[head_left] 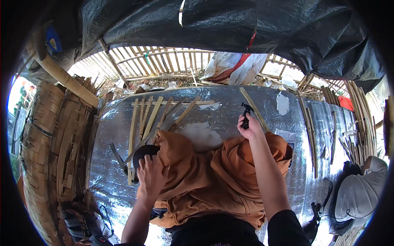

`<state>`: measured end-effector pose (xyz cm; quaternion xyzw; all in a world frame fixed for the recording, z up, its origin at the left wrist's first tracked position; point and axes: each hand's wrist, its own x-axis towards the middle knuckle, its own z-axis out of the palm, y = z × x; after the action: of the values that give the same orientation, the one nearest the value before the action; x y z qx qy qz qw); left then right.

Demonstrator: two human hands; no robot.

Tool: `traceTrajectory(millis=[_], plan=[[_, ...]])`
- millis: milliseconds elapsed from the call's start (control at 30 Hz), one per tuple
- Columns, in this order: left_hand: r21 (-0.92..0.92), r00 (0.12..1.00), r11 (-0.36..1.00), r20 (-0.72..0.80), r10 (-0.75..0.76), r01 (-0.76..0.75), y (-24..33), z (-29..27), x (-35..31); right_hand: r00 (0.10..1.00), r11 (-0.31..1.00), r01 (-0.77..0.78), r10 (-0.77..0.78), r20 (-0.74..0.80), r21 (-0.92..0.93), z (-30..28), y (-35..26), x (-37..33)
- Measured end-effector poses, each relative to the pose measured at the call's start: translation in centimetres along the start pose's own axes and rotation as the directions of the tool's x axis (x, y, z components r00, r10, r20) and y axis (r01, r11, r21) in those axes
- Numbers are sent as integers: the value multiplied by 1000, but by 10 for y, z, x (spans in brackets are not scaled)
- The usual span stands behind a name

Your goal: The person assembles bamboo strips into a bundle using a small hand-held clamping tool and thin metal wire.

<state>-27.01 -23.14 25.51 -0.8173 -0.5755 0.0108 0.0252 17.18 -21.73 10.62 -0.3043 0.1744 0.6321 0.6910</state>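
My right hand (250, 127) is closed around a small black tool (246, 114) with a short head on top, held above my right knee. Its exact kind is hard to make out. My left hand (152, 173) lies with its fingers apart against a rounded black thing (144, 152) beside my left knee, and it grips nothing that I can see. Brown trousers (197, 176) cover my bent legs. Several narrow bamboo strips (152, 117) lie beyond my left knee, and another strip (253, 108) slants just past the black tool.
A silvery foil sheet (209, 117) covers the ground. Woven bamboo panels (39, 127) stand at the left. Bamboo poles (361, 110) lean at the right, with a grey cloth bundle (361, 197) nearer me. A black tarp (287, 30) hangs overhead, before a slatted fence (168, 61).
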Motion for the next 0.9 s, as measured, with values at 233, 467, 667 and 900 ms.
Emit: traceTrajectory(millis=[233,467,667,900], plan=[[-356,973,930,-232,10,-95,-19,10,-6,971,994,104,-94,221,-31,14,-11,-88],[-501,854,861,-480,-198,-82,-80,9,9,944,940,292,-254,211,-175,-7,6,-116],[-649,820,761,-421,-389,28,-106,25,-6,901,885,407,-349,258,-226,14,30,-135],[-245,709,969,-675,-202,43,-86,19,-4,796,553,585,-531,290,-593,27,54,-147]])
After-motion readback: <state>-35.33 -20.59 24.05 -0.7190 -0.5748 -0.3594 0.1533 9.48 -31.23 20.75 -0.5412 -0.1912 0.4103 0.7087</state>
